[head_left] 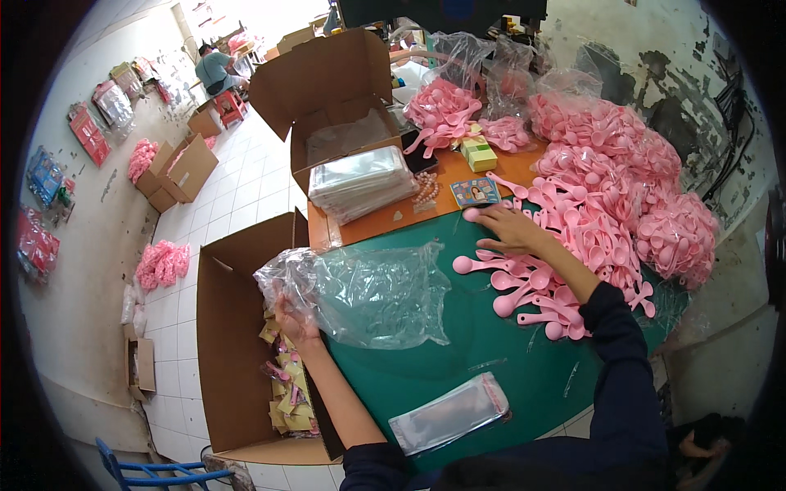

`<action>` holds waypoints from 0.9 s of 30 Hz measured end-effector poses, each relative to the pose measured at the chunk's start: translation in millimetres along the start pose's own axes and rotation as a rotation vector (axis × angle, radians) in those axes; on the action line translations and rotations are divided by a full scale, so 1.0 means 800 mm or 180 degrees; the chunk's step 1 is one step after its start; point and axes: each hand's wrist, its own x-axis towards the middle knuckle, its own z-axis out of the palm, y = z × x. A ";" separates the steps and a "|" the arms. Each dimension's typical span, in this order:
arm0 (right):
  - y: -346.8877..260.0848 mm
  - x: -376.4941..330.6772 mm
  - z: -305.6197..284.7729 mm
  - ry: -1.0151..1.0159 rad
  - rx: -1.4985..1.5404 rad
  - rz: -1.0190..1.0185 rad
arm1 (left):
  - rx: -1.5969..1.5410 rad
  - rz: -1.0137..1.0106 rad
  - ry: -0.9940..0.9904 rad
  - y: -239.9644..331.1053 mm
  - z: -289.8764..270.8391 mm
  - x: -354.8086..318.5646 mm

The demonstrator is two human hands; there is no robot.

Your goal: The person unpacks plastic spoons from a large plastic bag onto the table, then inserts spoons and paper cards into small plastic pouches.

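Note:
My left hand [296, 321] is closed on the gathered end of a large clear plastic bag [385, 290], over the edge of an open carton. The rest of the bag lies flat and wrinkled on the green mat. My right hand [512, 231] reaches palm down to the near side of a loose heap of pink measuring spoons [589, 241], its fingers stretched and apart. A round pink spoon end [472, 214] lies at its fingertips; whether they touch it I cannot tell. Just beyond sits a small colourful printed box or card [476, 193].
At left the tall carton [237, 327] holds yellow-carded pink pieces [288, 393]. Clear sleeves [450, 413] lie near me, with a thicker stack [360, 182] beyond. Bulging bags of pink spoons [675, 237] line the right. A person [215, 69] sits far off by cartons.

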 end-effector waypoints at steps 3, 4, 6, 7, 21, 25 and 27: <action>-0.002 -0.024 -0.030 -0.1017 -0.0377 0.0715 | -0.0042 0.0158 0.0388 -0.001 0.018 -0.006; -0.006 -0.039 -0.037 -0.0849 -0.0676 0.0884 | -0.0044 0.0144 0.0382 -0.003 0.024 -0.008; -0.033 -0.045 -0.055 -0.0428 -0.0033 0.0464 | 0.0032 0.0267 0.0476 -0.003 0.026 -0.012; -0.055 -0.049 -0.057 -0.0162 0.0217 0.0197 | 0.0047 0.0255 0.0489 0.001 0.021 -0.009; -0.116 -0.111 -0.043 -0.0544 -0.1706 0.0367 | 0.0121 0.1025 0.0802 0.068 0.122 -0.027; -0.156 -0.099 -0.085 0.0336 0.1292 0.0288 | 0.0228 0.0678 0.0788 0.008 0.193 -0.057; -0.156 -0.096 -0.097 0.0916 0.2890 0.0519 | 0.0269 0.0068 0.0046 -0.055 0.215 -0.079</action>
